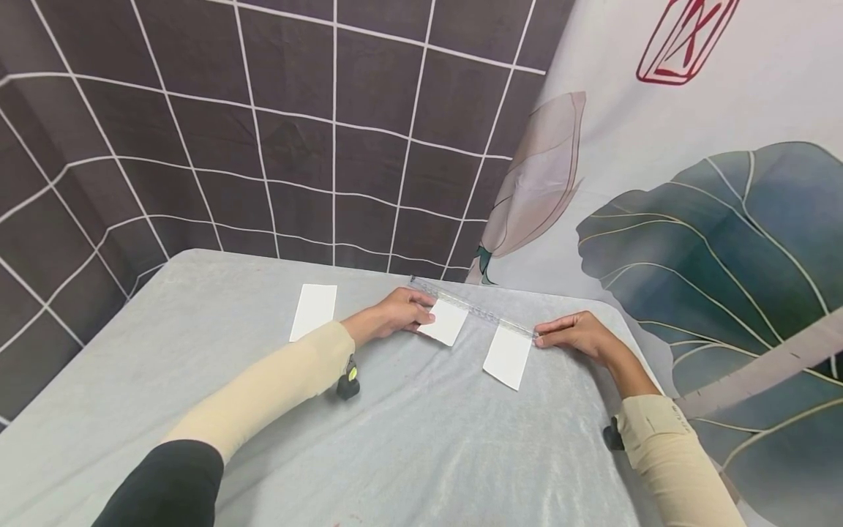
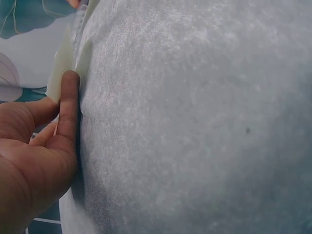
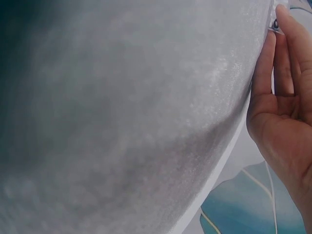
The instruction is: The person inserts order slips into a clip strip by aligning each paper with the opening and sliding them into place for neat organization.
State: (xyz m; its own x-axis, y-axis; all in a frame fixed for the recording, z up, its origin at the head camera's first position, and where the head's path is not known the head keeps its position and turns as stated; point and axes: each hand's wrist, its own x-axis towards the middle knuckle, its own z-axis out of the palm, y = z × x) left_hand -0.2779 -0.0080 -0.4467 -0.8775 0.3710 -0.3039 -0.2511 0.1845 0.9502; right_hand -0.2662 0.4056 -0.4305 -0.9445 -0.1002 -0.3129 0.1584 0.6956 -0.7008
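A clear ruler-like strip (image 1: 484, 315) lies slantwise near the table's far edge, across the tops of two white paper pieces. My left hand (image 1: 403, 310) pinches the left edge of the middle paper (image 1: 446, 322), its fingers by the strip; in the left wrist view the hand (image 2: 46, 141) holds the pale paper (image 2: 61, 66) between thumb and fingers. At the strip's right end my right hand (image 1: 579, 335) pinches it, beside the right paper (image 1: 508, 355). The right wrist view shows that hand (image 3: 282, 107) with its fingertips on the strip's clear end (image 3: 277, 24).
A third white paper (image 1: 313, 311) lies flat to the left, close to my left forearm. Grey cloth covers the table (image 1: 408, 439). Behind it hang a dark gridded cloth (image 1: 296, 146) and a pale curtain with large leaves (image 1: 724, 241).
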